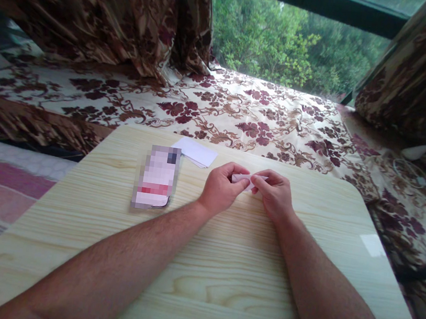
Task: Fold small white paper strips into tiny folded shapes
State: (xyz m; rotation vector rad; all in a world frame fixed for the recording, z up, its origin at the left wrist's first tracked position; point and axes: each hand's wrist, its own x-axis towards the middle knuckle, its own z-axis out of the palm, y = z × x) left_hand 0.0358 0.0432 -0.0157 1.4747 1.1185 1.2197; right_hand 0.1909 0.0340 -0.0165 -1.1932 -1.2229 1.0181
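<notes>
Both forearms reach forward over the wooden counter (221, 266). Left hand (220, 188) and right hand (276, 195) meet at counter's middle, fingertips pinched shut on a small folded paper (245, 179). Phone (156, 177) lies left, screen blurred, unreadable. White paper sheets (197, 152) beyond it.

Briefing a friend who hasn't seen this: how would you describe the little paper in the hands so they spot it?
Start at the pale wooden table by the window. At its far middle, the left hand and right hand pinch the little paper between them. Unlike the flat white sheets beside the phone, it is small, folded and held.
</notes>
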